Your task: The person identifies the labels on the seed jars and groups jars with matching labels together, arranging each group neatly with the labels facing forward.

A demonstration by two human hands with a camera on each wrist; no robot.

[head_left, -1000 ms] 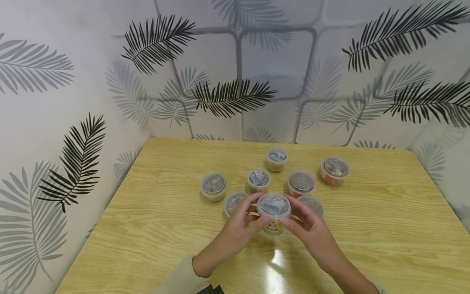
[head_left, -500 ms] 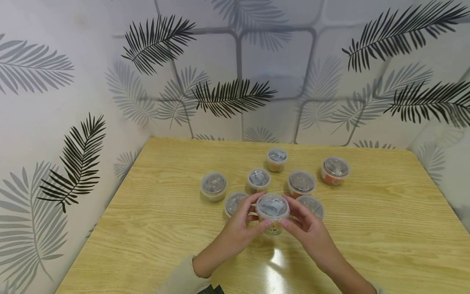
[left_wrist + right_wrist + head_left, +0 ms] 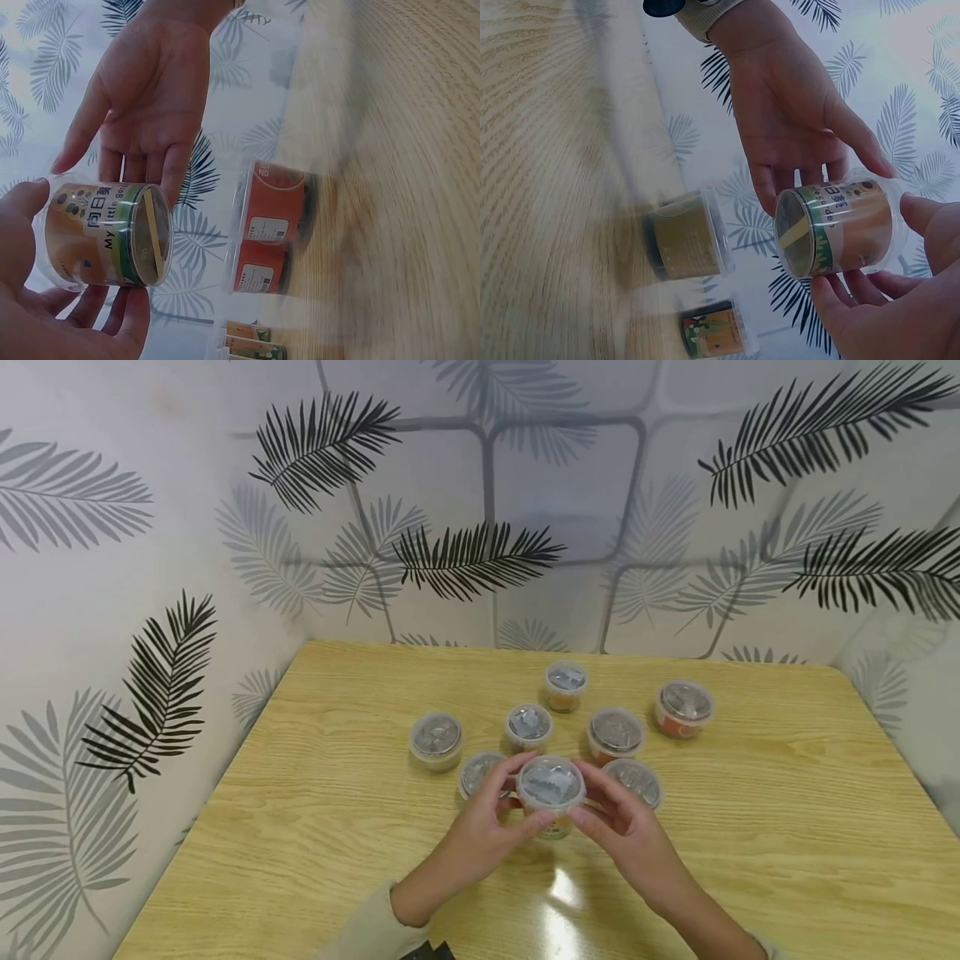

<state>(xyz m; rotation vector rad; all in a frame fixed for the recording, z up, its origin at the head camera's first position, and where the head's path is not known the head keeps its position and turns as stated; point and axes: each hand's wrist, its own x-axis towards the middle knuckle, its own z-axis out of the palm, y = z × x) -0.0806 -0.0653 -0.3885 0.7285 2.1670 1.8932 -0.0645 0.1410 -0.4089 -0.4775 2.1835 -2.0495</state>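
Note:
A small clear-lidded plastic cup point(image 3: 551, 783) is held between both hands, above the near middle of the table. Its orange, white and green label reads "My little gar..." in the left wrist view, and a pale stick shows through the base of the cup point(image 3: 105, 232). My left hand point(image 3: 483, 827) grips its left side, thumb at the front, fingers behind. From the right, my right hand point(image 3: 633, 839) holds it the same way. In the right wrist view the cup point(image 3: 840, 225) lies sideways between the two hands, its base facing the table side.
Several similar lidded cups stand on the wooden table point(image 3: 315, 777): one at the left point(image 3: 437, 739), one at the far right point(image 3: 686, 703), others grouped behind the hands. Two red-labelled cups show in the left wrist view, the larger-looking cup point(image 3: 274, 202) nearer. A leaf-patterned wall point(image 3: 562, 485) rises behind.
The cup has shifted slightly left and turned between the fingers, so the printing at its front has moved round. Both hands stay around it; the other cups have not moved.

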